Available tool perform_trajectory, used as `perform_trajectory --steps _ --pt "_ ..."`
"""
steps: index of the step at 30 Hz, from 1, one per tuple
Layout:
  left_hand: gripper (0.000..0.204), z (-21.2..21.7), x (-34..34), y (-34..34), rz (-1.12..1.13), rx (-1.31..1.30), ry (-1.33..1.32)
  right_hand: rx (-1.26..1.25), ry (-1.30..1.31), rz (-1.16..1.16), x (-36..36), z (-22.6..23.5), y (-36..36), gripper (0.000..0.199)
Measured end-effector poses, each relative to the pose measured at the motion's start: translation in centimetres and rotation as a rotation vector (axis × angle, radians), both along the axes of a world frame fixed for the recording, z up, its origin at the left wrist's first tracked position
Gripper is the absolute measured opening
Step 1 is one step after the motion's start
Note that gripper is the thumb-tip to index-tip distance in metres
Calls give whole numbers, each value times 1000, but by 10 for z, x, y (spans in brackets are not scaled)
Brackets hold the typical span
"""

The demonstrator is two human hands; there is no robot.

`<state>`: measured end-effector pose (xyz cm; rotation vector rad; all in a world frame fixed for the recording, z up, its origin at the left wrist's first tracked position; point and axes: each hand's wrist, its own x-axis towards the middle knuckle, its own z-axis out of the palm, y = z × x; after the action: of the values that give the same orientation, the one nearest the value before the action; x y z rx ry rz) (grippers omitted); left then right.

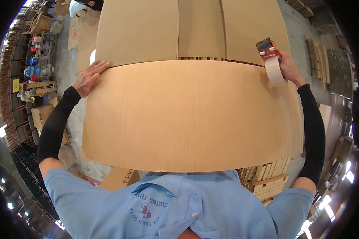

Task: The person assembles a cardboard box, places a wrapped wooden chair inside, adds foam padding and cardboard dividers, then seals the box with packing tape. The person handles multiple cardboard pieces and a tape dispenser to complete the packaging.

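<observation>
A broad tan cardboard flap [191, 115] lies in front of me, its near edge against my blue shirt. Its far edge meets other cardboard panels [139, 32], and corrugated edges show in the narrow seam between them. My left hand [90, 78] rests at the left end of that seam, fingers stretched out over the flap's corner. At the right end, my right hand [292, 71] is closed around a red and black tape dispenser [268, 48]. A roll of pale tape [274, 69] sits in it, just over the cardboard; whether tape is stuck down I cannot tell.
Wooden slats [269, 179] are stacked below the flap at the right, and a cardboard box [117, 178] stands at the lower left. Stacked chairs and a rack with blue containers [32, 71] line the left. Flat boards [317, 61] lie at the right. Another person's hand shows at the top left.
</observation>
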<state>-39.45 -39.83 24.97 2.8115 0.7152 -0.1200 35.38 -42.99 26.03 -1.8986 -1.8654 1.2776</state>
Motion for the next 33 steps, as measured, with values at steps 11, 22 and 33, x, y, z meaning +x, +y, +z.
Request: perform_trajectory --steps 11,22,33 --pt "45 -17 -4 -10 312 -116 -264 -228 139 -118 23 8 26 25" --pt "37 -12 4 -8 432 -323 -392 -432 111 -124 1 39 42 20" --pt "50 -88 31 -61 882 -131 -1177 -722 -28 102 4 25 104 35"
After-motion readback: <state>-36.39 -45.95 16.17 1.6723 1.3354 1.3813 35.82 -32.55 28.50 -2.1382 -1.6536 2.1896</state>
